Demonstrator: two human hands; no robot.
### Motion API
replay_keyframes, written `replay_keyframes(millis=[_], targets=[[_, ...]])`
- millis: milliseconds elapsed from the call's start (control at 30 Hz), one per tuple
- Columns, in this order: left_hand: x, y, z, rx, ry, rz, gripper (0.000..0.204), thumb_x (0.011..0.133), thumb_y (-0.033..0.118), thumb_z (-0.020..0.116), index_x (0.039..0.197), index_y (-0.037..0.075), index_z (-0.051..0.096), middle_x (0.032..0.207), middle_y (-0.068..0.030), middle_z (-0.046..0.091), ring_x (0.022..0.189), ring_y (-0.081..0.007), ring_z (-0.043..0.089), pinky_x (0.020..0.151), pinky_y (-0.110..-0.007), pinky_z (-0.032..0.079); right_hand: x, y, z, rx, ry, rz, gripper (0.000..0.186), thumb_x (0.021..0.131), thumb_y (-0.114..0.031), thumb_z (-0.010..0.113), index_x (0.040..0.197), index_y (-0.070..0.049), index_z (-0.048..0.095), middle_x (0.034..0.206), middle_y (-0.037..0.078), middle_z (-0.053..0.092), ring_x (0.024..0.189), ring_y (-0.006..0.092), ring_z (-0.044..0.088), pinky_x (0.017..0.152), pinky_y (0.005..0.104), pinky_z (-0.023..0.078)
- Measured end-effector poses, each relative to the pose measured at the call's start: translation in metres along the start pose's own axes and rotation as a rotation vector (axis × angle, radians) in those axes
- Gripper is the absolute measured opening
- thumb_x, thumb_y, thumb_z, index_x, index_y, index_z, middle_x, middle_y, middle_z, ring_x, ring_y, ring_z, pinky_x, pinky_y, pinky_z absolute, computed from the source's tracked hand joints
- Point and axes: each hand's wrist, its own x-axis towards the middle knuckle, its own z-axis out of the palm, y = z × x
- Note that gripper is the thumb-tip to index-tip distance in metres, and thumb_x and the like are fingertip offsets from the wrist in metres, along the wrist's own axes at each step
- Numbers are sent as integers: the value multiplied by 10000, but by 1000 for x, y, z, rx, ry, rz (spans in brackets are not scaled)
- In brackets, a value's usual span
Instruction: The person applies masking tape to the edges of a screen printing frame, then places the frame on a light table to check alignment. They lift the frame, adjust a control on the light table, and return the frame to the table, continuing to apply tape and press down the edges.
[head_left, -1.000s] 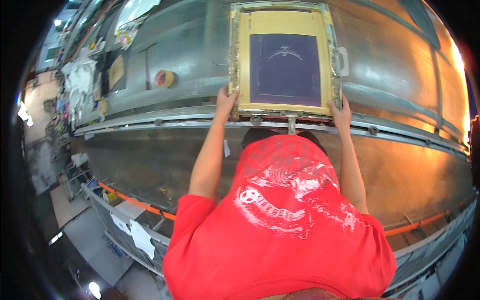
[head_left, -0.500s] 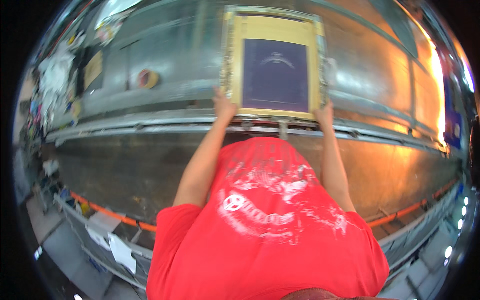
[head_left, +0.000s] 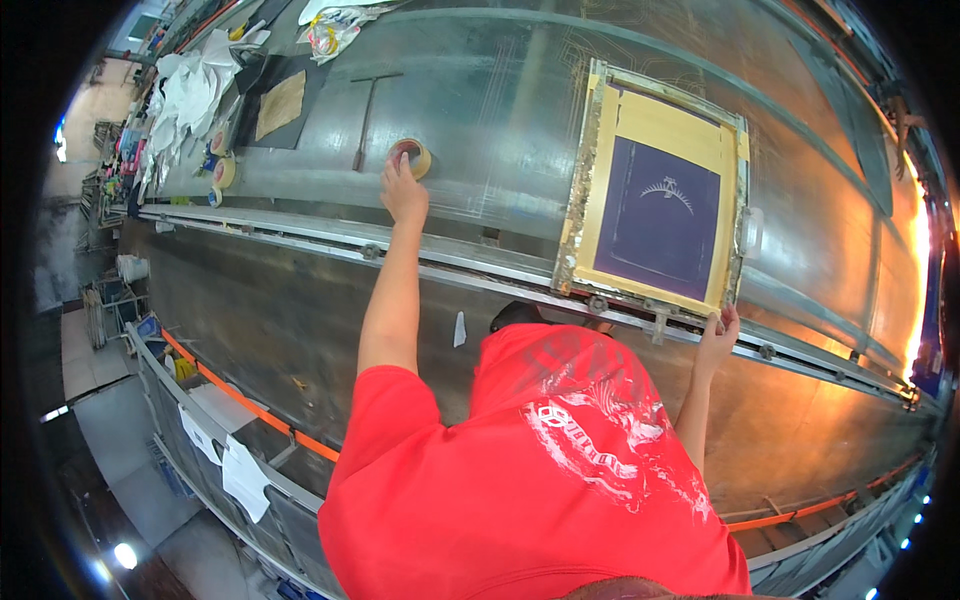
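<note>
My left hand (head_left: pixel 405 192) reaches out to a roll of yellowish tape (head_left: pixel 423 160) lying on the metal table. Its fingers are curled at the roll's near left side, a fingertip at the hole. On the right, a screen-printing frame (head_left: pixel 576 205) lies slightly turned on the table against the near rail. Yellow tape borders its dark purple mesh (head_left: pixel 655 225), which bears a pale arched design. My right hand (head_left: pixel 718 335) pinches the frame's near right corner.
A T-shaped rod (head_left: pixel 366 115) lies left of the tape roll. Beyond it are a brown piece on a dark sheet (head_left: pixel 281 105), more tape rolls (head_left: pixel 223 172) and crumpled white material (head_left: pixel 195 100). A metal rail (head_left: pixel 300 237) runs along the table's near edge.
My left hand has left the frame's near left corner and moved left onto the tape roll. My right hand stays at the frame's corner. The view has turned and shifted left.
</note>
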Motion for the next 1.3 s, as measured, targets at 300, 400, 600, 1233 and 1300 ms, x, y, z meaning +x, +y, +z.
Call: replay_keyframes(millis=[300, 400, 600, 1233, 1300], targets=[[33, 22, -46, -957, -704, -151, 348, 944, 327, 653, 1148, 45, 677, 1219, -110, 664, 1170, -233, 573, 979, -444, 433, -79, -139, 96, 343, -438, -43, 319, 926, -31, 612, 1243, -3, 599, 1094, 87, 648, 1004, 155, 625, 870, 289, 497], [-7, 61, -64, -1394, -708, -229, 552, 1018, 470, 496, 1217, -28, 625, 1090, -128, 716, 1017, -199, 624, 991, -371, 412, -85, -178, 111, 310, -622, -158, 329, 918, -38, 628, 1244, -5, 596, 1047, 90, 656, 982, 150, 629, 870, 285, 502], [-41, 127, -109, -1853, -1106, -189, 797, 1025, 612, 268, 1410, -61, 450, 1250, -160, 658, 1149, -199, 594, 1043, -342, 362, -82, -251, 106, 192, -654, -433, 564, 822, -63, 727, 1352, -57, 534, 1287, 128, 574, 1193, 244, 560, 1002, 361, 454], [-145, 197, -145, -1417, -1251, 214, 592, 864, 130, 738, 1383, -24, 499, 1239, -111, 639, 1134, -169, 589, 994, -320, 450, -52, -205, 60, 534, -1010, -3, 849, 839, -148, 790, 1510, -66, 277, 1274, 179, 583, 1128, 229, 620, 936, 370, 522], [-159, 210, -141, -1267, -1118, 345, 547, 823, 135, 781, 1309, -12, 575, 1230, -111, 642, 1117, -171, 601, 1012, -325, 439, -46, -192, 48, 586, -1016, 144, 798, 867, -189, 766, 1496, -58, 291, 1219, 178, 612, 1111, 229, 627, 922, 366, 526]])
